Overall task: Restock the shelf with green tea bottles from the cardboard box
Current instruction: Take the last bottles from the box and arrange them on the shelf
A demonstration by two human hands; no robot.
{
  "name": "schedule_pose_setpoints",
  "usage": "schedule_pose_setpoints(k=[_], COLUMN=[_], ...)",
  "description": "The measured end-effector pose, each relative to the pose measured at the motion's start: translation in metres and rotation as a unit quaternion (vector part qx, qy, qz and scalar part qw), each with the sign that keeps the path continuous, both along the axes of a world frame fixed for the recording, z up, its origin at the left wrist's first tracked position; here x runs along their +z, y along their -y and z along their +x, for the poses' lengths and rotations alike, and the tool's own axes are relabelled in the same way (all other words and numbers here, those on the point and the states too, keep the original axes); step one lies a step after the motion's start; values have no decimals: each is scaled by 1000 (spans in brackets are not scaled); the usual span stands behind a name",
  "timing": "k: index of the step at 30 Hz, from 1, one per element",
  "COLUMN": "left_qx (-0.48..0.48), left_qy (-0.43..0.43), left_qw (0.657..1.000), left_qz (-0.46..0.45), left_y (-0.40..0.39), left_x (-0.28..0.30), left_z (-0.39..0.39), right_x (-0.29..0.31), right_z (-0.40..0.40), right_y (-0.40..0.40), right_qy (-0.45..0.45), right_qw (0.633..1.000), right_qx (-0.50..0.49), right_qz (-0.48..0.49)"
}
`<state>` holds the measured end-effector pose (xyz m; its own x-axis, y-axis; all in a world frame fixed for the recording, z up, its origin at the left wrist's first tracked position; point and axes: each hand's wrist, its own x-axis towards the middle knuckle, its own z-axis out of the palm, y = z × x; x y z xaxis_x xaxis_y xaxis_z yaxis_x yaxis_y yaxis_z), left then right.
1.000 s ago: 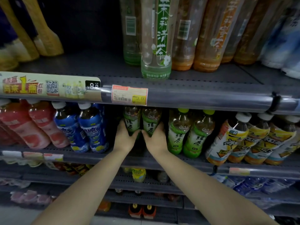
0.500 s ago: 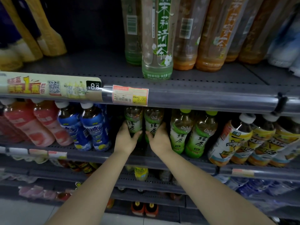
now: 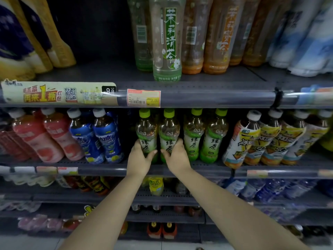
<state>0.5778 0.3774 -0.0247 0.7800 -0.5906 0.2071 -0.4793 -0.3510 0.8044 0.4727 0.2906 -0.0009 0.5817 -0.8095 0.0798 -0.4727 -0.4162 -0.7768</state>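
Two green tea bottles (image 3: 146,136) stand under the price tag (image 3: 143,97), left hand (image 3: 139,158) gripping one, right hand (image 3: 175,157) the other. Two more already sit right of the tag; box unseen, so remaining stock is unclear.

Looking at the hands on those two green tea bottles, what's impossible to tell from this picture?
- Cardboard box: outside the head view.
- Bases of the two green tea bottles: covered by the left hand and right hand.
- Rows behind them: dark.
- Price tag small print: blurred.
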Motion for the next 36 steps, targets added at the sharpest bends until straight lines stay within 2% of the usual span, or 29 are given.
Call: schedule_pose_setpoints(k=[6,15,18,21,25,27,32,36], left_qx=[12,22,11,20,49,12,-111,-110], left_qy=[-13,-20,-33,-30,56,51,-58,-88], left_qw=[999,999,999,999,991,990,987,986], left_qz=[-37,-20,-19,-40,-110,-128,-105,-84], left_y=[1,4,2,-9,-27,-26,8,46], left_x=[1,-1,3,9,9,9,6,7], left_z=[-12,-11,-13,-19,-53,-74,-108,-120], right_x=[-2,-6,-6,-9,-20,-25,-20,-17], right_z=[-3,-2,-5,-21,-71,-95,-124,-119], right_y=[-3,-2,-1,1,-1,0,24,43], right_qy=[30,37,10,47,92,112,174,138], right_qw=[999,999,999,998,992,992,980,982], right_qx=[-6,-9,10,39,78,61,-72,-115], right_qz=[12,4,-31,3,22,-11,-66,-61])
